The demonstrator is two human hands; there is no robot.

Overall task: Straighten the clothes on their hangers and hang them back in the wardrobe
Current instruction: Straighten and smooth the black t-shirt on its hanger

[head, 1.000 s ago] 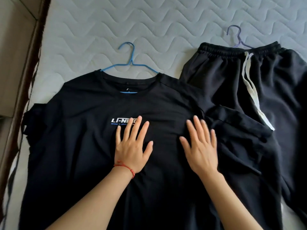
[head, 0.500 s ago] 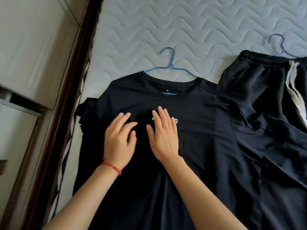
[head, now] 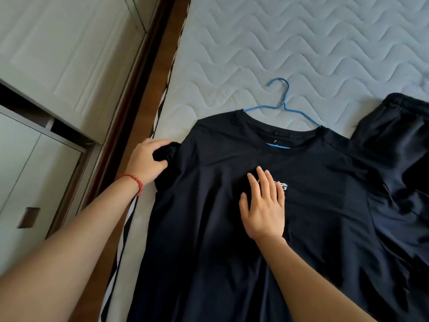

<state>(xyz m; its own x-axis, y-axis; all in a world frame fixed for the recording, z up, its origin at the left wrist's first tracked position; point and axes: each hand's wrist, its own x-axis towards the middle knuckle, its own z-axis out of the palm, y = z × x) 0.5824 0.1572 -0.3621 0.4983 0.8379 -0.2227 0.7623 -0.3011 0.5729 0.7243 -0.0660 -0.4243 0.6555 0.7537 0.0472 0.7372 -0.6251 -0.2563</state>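
You worked the black T-shirt [head: 255, 228] on the mattress [head: 301, 43].
Your left hand [head: 148, 162] gripped its bunched sleeve [head: 166, 152]; your right hand [head: 264, 210] pressed flat, fingers straight, on the chest.

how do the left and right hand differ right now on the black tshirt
The left hand curls its fingers round the bunched sleeve at the black t-shirt's edge; the right hand lies flat, fingers straight, on the chest beside the logo. The left wrist wears a red bracelet; the right is bare. Both touch the shirt.
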